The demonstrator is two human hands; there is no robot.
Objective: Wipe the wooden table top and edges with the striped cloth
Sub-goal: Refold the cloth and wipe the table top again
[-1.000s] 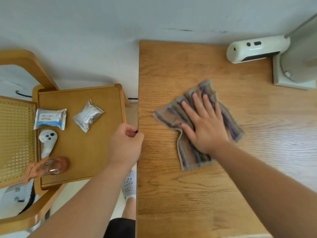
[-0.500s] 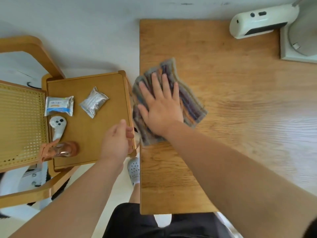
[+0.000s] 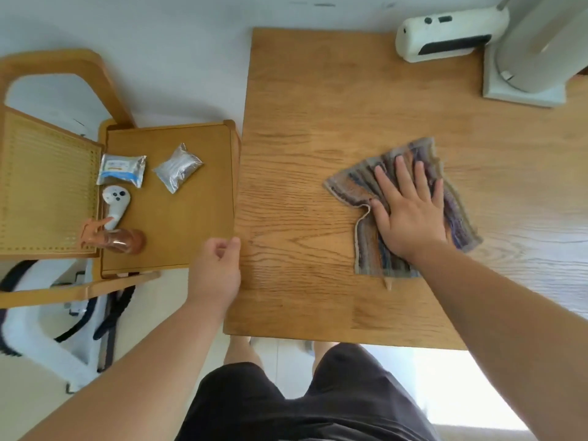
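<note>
Where the right hand (image 3: 410, 208) lies flat with fingers spread, it covers the middle of the striped cloth (image 3: 378, 253), so the folds beneath cannot be made out; the cloth's right margin is blurred. The cloth rests on the wooden table top (image 3: 318, 106), right of centre, well apart from the left edge, one corner pointing toward the near edge.

Left hand (image 3: 216, 272): loosely curled, thumb and fingertips at the table's left edge; whether it actually grips that edge cannot be told.

Far right corner of the table: a white device (image 3: 442, 36) lying on its side, and a pale stand base (image 3: 525, 90), its upper part cut off by the frame.

Side tray (image 3: 178, 224), wooden, raised rim, just beside the table's left edge. Contents:
- white and blue sachet (image 3: 122, 170), print too small to read;
- silver foil packet (image 3: 177, 167), apart from the sachet;
- white handheld controller (image 3: 116, 200);
- amber spray bottle (image 3: 117, 238) lying on its side, nozzle toward the woven cane panel (image 3: 47, 186), touching the controller's lower end.

Below the table: dark shorts (image 3: 302, 399), partly hidden by both forearms.
</note>
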